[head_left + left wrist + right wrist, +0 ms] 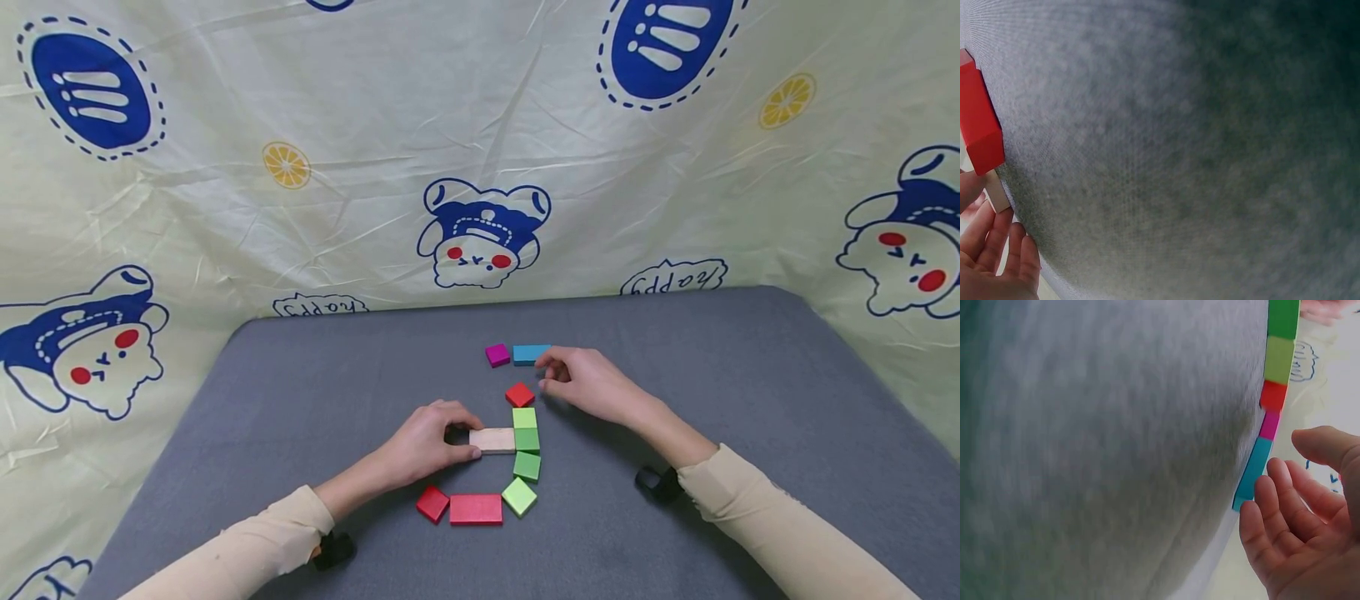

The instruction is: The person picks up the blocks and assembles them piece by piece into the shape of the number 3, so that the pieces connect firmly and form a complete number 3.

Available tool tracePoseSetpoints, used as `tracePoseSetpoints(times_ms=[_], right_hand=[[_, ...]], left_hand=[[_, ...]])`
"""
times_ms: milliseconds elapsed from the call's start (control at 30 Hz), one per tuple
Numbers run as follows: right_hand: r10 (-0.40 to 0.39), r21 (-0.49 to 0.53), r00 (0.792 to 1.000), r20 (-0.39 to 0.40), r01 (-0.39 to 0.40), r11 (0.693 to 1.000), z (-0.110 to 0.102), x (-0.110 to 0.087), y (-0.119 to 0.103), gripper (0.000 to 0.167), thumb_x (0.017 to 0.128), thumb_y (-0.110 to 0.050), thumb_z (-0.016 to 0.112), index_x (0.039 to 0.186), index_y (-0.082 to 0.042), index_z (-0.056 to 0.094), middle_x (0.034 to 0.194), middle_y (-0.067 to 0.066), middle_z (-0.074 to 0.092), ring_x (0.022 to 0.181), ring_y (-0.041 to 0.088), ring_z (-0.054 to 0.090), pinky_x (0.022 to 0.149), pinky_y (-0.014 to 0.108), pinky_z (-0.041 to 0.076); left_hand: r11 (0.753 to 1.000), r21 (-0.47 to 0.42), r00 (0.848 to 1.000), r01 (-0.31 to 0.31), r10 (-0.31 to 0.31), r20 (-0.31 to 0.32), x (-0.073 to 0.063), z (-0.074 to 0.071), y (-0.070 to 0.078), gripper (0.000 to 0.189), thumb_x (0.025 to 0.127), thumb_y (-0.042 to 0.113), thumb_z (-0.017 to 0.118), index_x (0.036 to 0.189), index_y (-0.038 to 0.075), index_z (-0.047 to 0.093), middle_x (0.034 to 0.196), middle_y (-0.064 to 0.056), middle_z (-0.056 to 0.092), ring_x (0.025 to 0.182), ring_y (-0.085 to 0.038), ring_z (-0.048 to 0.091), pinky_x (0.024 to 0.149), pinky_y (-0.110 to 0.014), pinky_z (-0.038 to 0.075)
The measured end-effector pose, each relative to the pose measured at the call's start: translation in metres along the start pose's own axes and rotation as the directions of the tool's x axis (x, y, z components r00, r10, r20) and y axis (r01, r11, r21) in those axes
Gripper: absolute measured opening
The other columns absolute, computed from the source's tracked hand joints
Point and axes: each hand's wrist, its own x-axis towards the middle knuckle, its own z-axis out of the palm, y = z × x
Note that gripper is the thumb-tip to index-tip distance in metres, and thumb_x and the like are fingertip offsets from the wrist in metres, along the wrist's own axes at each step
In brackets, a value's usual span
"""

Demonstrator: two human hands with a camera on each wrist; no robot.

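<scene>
My left hand (431,442) pinches the left end of a pale wooden block (492,441) between thumb and fingers; the block's right end meets a green block (527,440) in an upright column. In the left wrist view, the wooden block (997,192) shows at the fingertips. My right hand (588,382) hovers by the right end of a blue block (529,355), its fingers loosely bent and the thumb apart from them. The right wrist view shows nothing between thumb and fingers, with the blue block (1254,467) just beyond the fingertips. A magenta block (497,355) lies left of the blue one.
The column also has a tilted red block (520,395) above, a light green block (524,418), another green block (527,467) and a turned light green block (519,497). A long red block (476,509) and small red block (432,504) lie nearest on the grey tabletop (637,542).
</scene>
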Motion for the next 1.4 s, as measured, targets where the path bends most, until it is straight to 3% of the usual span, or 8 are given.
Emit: tracePoseSetpoints(times_ms=[267, 533, 733, 1033, 1400], right_hand=[[0.021, -0.029, 0.999, -0.038, -0.022, 0.999, -0.009, 0.005, 0.007, 0.031, 0.090, -0.015, 0.071, 0.119, -0.005, 0.064, 0.096, 0.002, 0.063, 0.081, 0.018, 0.057, 0.065, 0.033, 0.048], [0.024, -0.079, 0.996, -0.087, -0.031, 0.996, -0.009, 0.012, 0.013, 0.035, 0.091, -0.015, 0.071, 0.123, -0.004, 0.063, 0.115, 0.009, 0.062, 0.100, 0.026, 0.057, 0.081, 0.042, 0.049], [0.046, -0.066, 0.997, -0.062, -0.050, 0.997, -0.010, 0.019, 0.017, 0.040, 0.090, -0.014, 0.072, 0.127, -0.004, 0.061, 0.119, 0.012, 0.060, 0.100, 0.028, 0.055, 0.079, 0.042, 0.049], [0.074, -0.033, 0.997, -0.007, -0.074, 0.997, -0.012, 0.028, 0.025, 0.041, 0.091, -0.013, 0.071, 0.130, -0.004, 0.059, 0.116, 0.013, 0.061, 0.098, 0.026, 0.056, 0.077, 0.039, 0.048], [0.091, -0.063, 0.996, 0.020, -0.090, 0.994, -0.012, 0.035, 0.027, 0.034, 0.092, -0.012, 0.069, 0.125, -0.004, 0.064, 0.107, 0.011, 0.062, 0.091, 0.025, 0.055, 0.073, 0.036, 0.046]], left_hand=[[1.000, -0.004, 1.000, 0.005, -0.005, -0.001, -0.001, 0.000, 0.000, 0.024, 0.087, 0.019, 0.076, 0.111, 0.019, 0.072, 0.099, 0.012, 0.061, 0.096, -0.010, 0.053, 0.083, -0.032, 0.047], [1.000, -0.006, 1.000, 0.008, -0.008, 0.003, -0.001, 0.000, 0.000, 0.025, 0.087, 0.019, 0.076, 0.111, 0.019, 0.072, 0.100, 0.012, 0.061, 0.096, -0.011, 0.053, 0.083, -0.032, 0.047], [1.000, -0.009, 1.000, 0.006, -0.006, 0.003, -0.001, 0.000, 0.000, 0.025, 0.087, 0.019, 0.076, 0.111, 0.019, 0.072, 0.100, 0.012, 0.061, 0.097, -0.011, 0.053, 0.083, -0.032, 0.047], [1.000, -0.006, 1.000, -0.003, 0.003, -0.002, -0.001, 0.000, 0.000, 0.025, 0.087, 0.019, 0.076, 0.111, 0.019, 0.072, 0.100, 0.013, 0.062, 0.096, -0.010, 0.053, 0.083, -0.032, 0.047], [1.000, -0.006, 1.000, -0.014, 0.014, -0.012, -0.002, 0.000, 0.000, 0.025, 0.087, 0.019, 0.076, 0.111, 0.019, 0.072, 0.100, 0.012, 0.062, 0.097, -0.009, 0.053, 0.084, -0.032, 0.047]])
